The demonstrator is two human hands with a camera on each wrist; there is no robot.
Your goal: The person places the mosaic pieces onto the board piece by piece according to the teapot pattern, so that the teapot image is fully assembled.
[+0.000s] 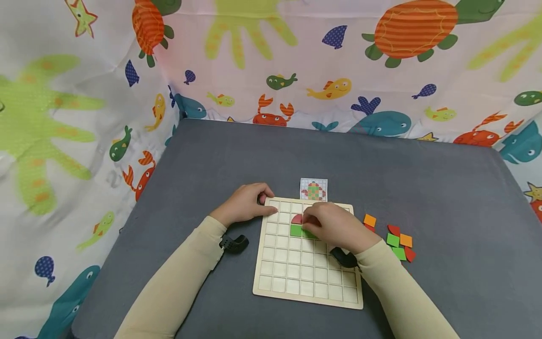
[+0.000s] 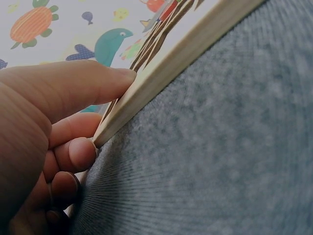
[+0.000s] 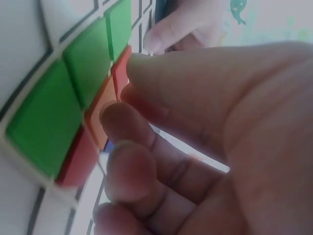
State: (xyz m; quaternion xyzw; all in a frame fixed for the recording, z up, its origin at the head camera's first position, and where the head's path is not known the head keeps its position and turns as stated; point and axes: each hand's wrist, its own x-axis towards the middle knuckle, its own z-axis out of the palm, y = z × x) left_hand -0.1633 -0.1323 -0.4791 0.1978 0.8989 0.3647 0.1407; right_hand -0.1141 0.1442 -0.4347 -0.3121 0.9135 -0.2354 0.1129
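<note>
A square wooden grid board [image 1: 292,270] lies on the table. My left hand [image 1: 245,205] grips its far left corner, the thumb [image 2: 105,83] on the top edge and the other fingers curled beside the rim. Over the upper middle of the grid is my right hand [image 1: 338,226], fingers bent, fingertips right at an orange tile [image 3: 100,115] in a cell; whether they pinch it I cannot tell. Red tiles [image 3: 121,68] sit on both sides of the orange one. Alongside runs a row of green tiles [image 3: 88,68], partly under the hand in the head view.
A small pattern card [image 1: 314,189] lies just beyond the board's far edge. To the right are loose tiles: an orange one [image 1: 370,220], a green one [image 1: 393,239] and several more. A sea-animal curtain [image 1: 237,89] hangs behind the grey table [image 1: 457,212].
</note>
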